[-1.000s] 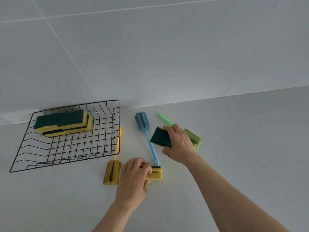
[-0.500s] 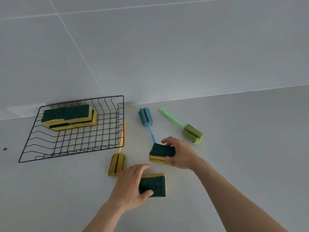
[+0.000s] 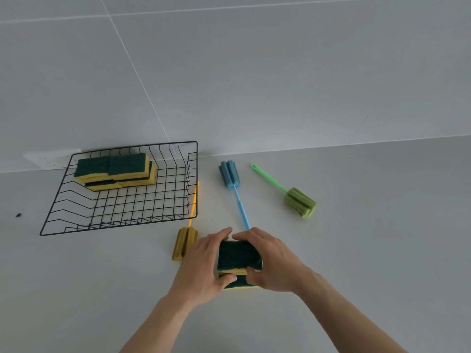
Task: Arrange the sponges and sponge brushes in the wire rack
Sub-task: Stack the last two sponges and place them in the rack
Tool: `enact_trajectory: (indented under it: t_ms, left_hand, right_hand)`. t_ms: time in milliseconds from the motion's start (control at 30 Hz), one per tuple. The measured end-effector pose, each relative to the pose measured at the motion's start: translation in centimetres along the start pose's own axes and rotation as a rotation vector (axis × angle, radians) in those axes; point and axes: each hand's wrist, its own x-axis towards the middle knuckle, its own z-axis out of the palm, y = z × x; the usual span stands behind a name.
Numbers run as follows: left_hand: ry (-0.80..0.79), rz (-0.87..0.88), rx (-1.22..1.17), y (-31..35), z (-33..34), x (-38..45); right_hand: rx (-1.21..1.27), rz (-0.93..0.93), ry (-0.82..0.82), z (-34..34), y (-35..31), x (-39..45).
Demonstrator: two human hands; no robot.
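Since half a second ago, two separate sponges have been brought together into one stack [image 3: 239, 261] near the front of the counter [image 3: 382, 250]. At the left, the wire rack [image 3: 122, 200] stands against the wall, with four sponges [image 3: 116, 171] already piled in its back corner. Just right of it, the yellow sponge brush [image 3: 184, 247] lies with its handle alongside the rack's edge. The left hand [image 3: 204, 266] and right hand [image 3: 272, 261] are closed around the stack from either side, fingers [image 3: 221, 234] pinching both sponges together. Behind them the blue sponge brush [image 3: 233, 187] is laid, and further right the green sponge brush [image 3: 298, 201], both outside the rack. Should the squeeze be uneven during the carry, the lower sponge could be slid out and dropped, or the yellow brush knocked aside on the way.
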Motion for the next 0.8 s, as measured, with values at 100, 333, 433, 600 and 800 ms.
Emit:
enact_trajectory:
  t_ms: [100, 333, 433, 600, 800]
  left_hand:
    - [0.01, 0.015, 0.029, -0.6, 0.3, -0.7]
    - [-0.062, 0.067, 0.133, -1.1, 0.4, -1.1]
    - [-0.09, 0.057, 0.201, -1.0, 0.8, -1.2]
    - [-0.074, 0.054, 0.256, -0.8, 1.4, -1.3]
    - [-0.074, 0.078, 0.264, -0.8, 1.1, -1.3]
  right_hand:
    - [0.001, -0.021, 0.004, 0.7, -0.1, -0.6]
    - [-0.232, 0.057, -0.091, 2.4, 1.1, -1.3]
    - [-0.253, 0.075, -0.077, 3.0, 1.1, -1.5]
    - [-0.251, 0.073, -0.024, 3.5, 0.8, -1.9]
    - [-0.254, 0.088, -0.014, 3.7, 0.4, -2.4]
